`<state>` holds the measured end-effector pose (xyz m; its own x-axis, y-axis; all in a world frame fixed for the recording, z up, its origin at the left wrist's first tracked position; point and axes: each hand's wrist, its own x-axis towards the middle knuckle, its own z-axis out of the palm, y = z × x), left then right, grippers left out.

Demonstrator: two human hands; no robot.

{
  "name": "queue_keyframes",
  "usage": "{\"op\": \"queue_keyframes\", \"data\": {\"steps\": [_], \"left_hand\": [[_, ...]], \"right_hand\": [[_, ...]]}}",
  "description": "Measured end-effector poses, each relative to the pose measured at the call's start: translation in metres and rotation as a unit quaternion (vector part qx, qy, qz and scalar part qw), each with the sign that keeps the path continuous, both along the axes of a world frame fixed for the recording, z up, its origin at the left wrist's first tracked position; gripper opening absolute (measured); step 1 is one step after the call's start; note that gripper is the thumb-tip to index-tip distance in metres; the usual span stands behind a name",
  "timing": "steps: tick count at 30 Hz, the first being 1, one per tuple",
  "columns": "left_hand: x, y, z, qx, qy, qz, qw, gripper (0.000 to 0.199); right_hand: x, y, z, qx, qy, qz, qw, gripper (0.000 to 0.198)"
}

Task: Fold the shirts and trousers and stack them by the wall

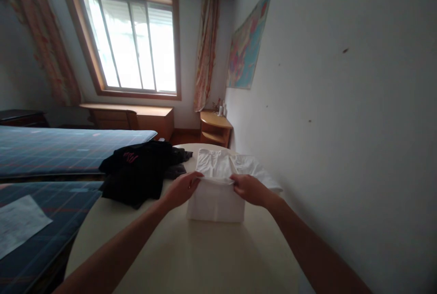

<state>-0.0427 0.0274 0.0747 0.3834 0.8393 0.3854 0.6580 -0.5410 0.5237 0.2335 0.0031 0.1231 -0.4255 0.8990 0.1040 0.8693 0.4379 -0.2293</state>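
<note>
A white garment (pixel 217 200), partly folded, lies on the round cream table (pixel 205 257). My left hand (pixel 183 189) pinches the left end of a fold across its middle. At the right end of that same fold, my right hand (pixel 248 188) grips the cloth between thumb and fingers. The fold is raised a little between the two hands. Beyond it, the gathered far part of the garment rests on the table, with more white cloth (pixel 256 169) spread to the right, near the wall.
Dark clothes (pixel 139 171), one with pink lettering, are heaped on the table's left side. Two plaid mattresses (pixel 75 148) stand to the left, the nearer bearing a paper sheet (pixel 22 223). The white wall (pixel 341 125) runs close along the right. A small wooden cabinet (pixel 215 123) stands behind.
</note>
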Motion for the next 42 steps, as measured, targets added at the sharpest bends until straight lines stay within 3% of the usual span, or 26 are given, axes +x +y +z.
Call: {"op": "queue_keyframes", "data": {"steps": [3, 6, 11, 14, 17, 20, 25, 28, 33, 42], "left_hand": [[0.011, 0.024, -0.018, 0.012, 0.008, 0.048, 0.999, 0.039], [0.018, 0.022, -0.041, 0.064, 0.027, 0.048, 0.996, 0.049], [0.014, -0.014, -0.070, 0.066, 0.099, -0.067, 0.991, 0.051], [0.007, -0.032, -0.077, 0.026, 0.152, -0.128, 0.980, 0.058], [0.000, -0.046, -0.069, -0.005, 0.178, -0.159, 0.971, 0.055], [-0.004, -0.065, -0.045, -0.027, 0.162, -0.185, 0.969, 0.045], [-0.011, -0.094, -0.015, -0.114, 0.137, -0.261, 0.949, 0.032], [-0.014, -0.094, -0.017, -0.119, 0.156, -0.223, 0.955, 0.027], [-0.014, -0.082, -0.025, -0.098, 0.186, -0.125, 0.970, 0.032], [-0.004, -0.079, -0.023, -0.156, 0.234, -0.084, 0.956, 0.018]], "right_hand": [[-0.005, 0.026, -0.021, 0.054, 0.017, -0.030, 0.998, 0.040], [-0.011, 0.026, -0.048, 0.083, 0.016, -0.023, 0.996, 0.045], [-0.014, -0.010, -0.085, 0.034, 0.035, 0.082, 0.995, 0.048], [-0.012, -0.032, -0.097, -0.005, 0.015, 0.095, 0.995, 0.052], [-0.011, -0.049, -0.094, -0.018, 0.008, 0.078, 0.997, 0.052], [-0.012, -0.069, -0.079, -0.038, 0.034, 0.094, 0.994, 0.044], [-0.011, -0.102, -0.058, -0.163, 0.073, 0.157, 0.971, 0.025], [-0.013, -0.106, -0.060, -0.193, 0.064, 0.146, 0.968, 0.021], [-0.015, -0.087, -0.073, -0.068, 0.037, 0.015, 0.997, 0.026], [-0.013, -0.073, -0.077, -0.101, 0.049, 0.026, 0.993, 0.017]]}}
